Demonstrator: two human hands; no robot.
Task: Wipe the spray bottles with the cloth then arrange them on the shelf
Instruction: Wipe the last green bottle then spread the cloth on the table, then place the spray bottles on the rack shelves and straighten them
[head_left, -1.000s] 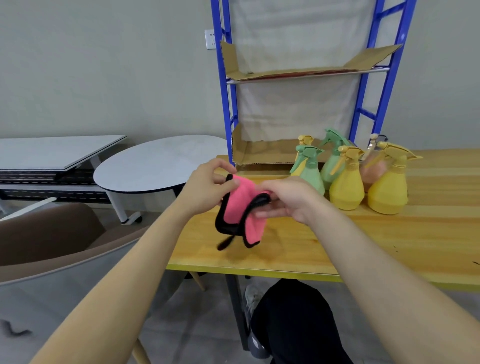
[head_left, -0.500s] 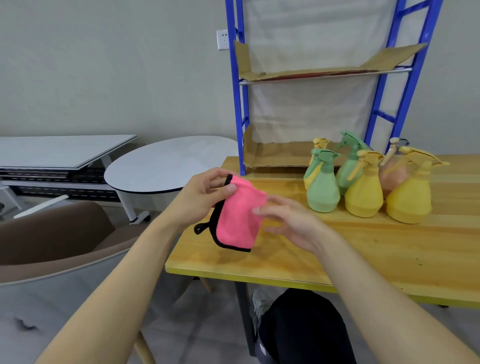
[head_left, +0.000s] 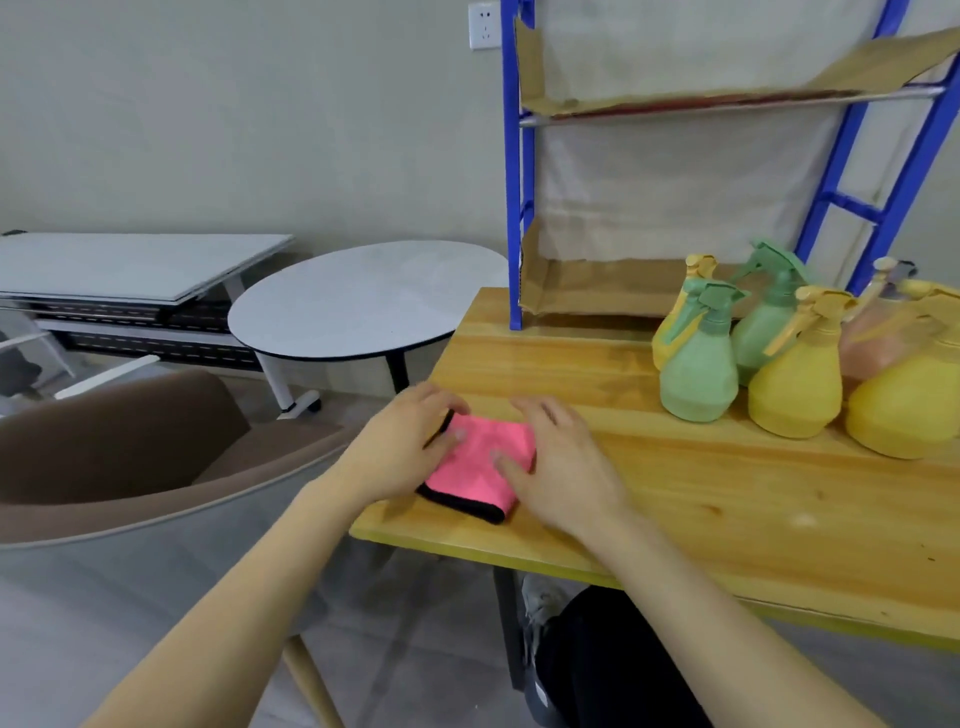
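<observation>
Head view: cloth (head_left: 480, 467) pressed flat on table (head_left: 701, 499) corner, bottles (head_left: 698, 382) well apart at right. Right hand (head_left: 563, 467) spread flat on it; left hand (head_left: 402, 449) arched over left edge, grip unclear. Fold best kept compact, then carried to bottles.

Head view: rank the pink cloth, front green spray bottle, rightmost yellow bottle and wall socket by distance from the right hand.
1. pink cloth, touching the right hand.
2. front green spray bottle, ahead-right.
3. rightmost yellow bottle, far right.
4. wall socket, back wall.
</observation>
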